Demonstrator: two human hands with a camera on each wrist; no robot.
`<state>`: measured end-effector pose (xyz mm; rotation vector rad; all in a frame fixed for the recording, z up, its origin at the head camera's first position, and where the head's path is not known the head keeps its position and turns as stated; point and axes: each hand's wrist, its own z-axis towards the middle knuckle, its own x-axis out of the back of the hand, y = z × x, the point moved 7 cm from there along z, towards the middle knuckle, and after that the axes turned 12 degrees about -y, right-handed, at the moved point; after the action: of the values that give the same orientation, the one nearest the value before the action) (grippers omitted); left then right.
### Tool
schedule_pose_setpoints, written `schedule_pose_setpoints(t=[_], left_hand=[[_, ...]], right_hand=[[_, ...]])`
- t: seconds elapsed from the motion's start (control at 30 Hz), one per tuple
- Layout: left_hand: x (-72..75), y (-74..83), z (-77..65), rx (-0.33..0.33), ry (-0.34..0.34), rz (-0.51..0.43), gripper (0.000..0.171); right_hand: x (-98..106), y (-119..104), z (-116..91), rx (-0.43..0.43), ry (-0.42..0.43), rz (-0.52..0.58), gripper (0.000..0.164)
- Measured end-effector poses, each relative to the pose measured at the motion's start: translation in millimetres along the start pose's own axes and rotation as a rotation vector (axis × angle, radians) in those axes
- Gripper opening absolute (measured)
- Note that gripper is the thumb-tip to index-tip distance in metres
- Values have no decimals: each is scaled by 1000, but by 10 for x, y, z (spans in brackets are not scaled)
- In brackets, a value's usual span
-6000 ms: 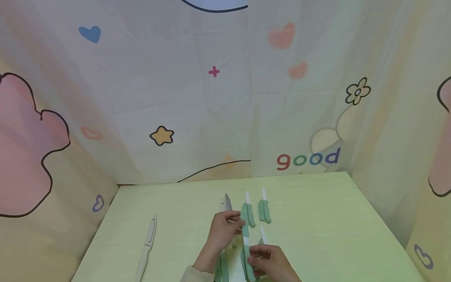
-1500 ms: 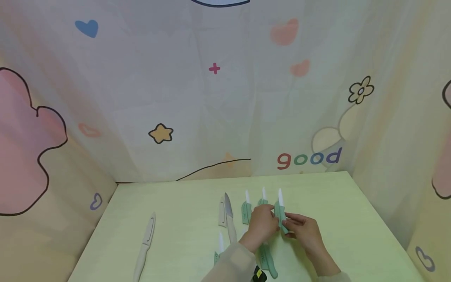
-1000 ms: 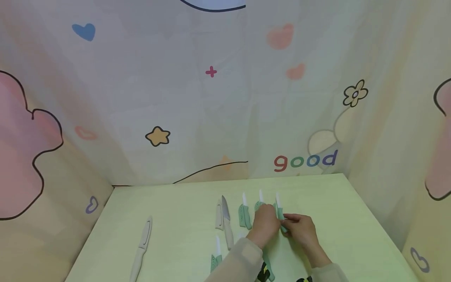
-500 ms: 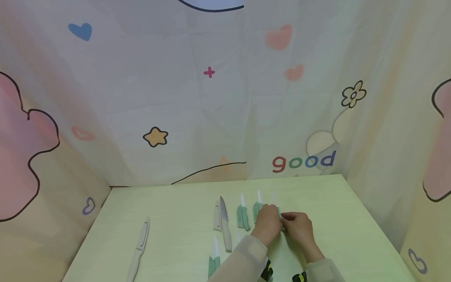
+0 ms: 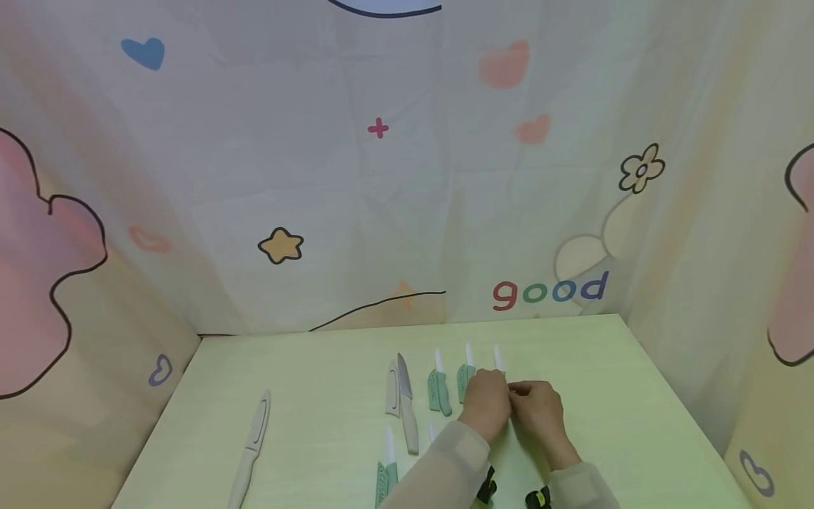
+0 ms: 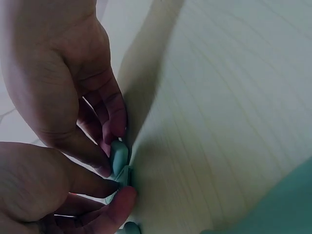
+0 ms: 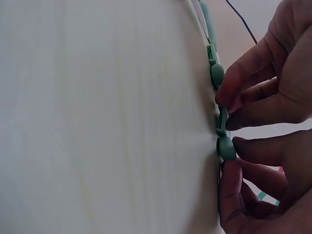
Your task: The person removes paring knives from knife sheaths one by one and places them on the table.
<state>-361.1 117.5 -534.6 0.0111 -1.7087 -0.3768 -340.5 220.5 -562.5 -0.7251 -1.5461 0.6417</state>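
Note:
At the right end of the back row, my right hand [image 5: 540, 417] pinches the green handle [image 7: 226, 147] of a small knife with a white blade [image 5: 498, 355]. Beside it, the fingertips of my left hand [image 5: 486, 404] pinch the knife's green sheath [image 7: 222, 122]. Handle and sheath lie side by side at the tabletop in both wrist views. The head view hides most of them behind the hands. Just left are two more green knives, one fully visible [image 5: 443, 392] and one partly behind the left hand [image 5: 467, 378], each next to its sheath.
A cream-handled knife [image 5: 408, 406] with a grey blade lies bare beside its cream sheath [image 5: 392, 390]. Another cream knife [image 5: 251, 449], in its sheath, lies far left. Nearer me, a green knife [image 5: 391, 470] sits left of my sleeve, which covers others. A printed curtain [image 5: 407, 212] stands behind the table.
Six seconds ago the hands were nearer the front, drawing a green knife and sheath apart. Since 1.5 seconds ago the present knife and sheath have come down to the table; the hands shifted slightly.

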Motion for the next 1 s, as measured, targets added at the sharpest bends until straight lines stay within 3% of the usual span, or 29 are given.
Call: schedule_pose_setpoints(t=[0.5, 0.73, 0.87, 1.0], left_hand=[[-60, -61, 14, 11, -70, -54, 10], [139, -175, -177, -11, -58, -199, 10], [253, -299, -334, -39, -70, -307, 5], [287, -419, -510, -106, -96, -453, 25]], right_hand=[[-4, -16, -9, -14, -64, -2, 32], [-5, -80, -59, 4, -43, 39, 31], [-17, -154, -164, -2, -58, 135, 32], [-77, -250, -304, -19, -97, 233, 31]])
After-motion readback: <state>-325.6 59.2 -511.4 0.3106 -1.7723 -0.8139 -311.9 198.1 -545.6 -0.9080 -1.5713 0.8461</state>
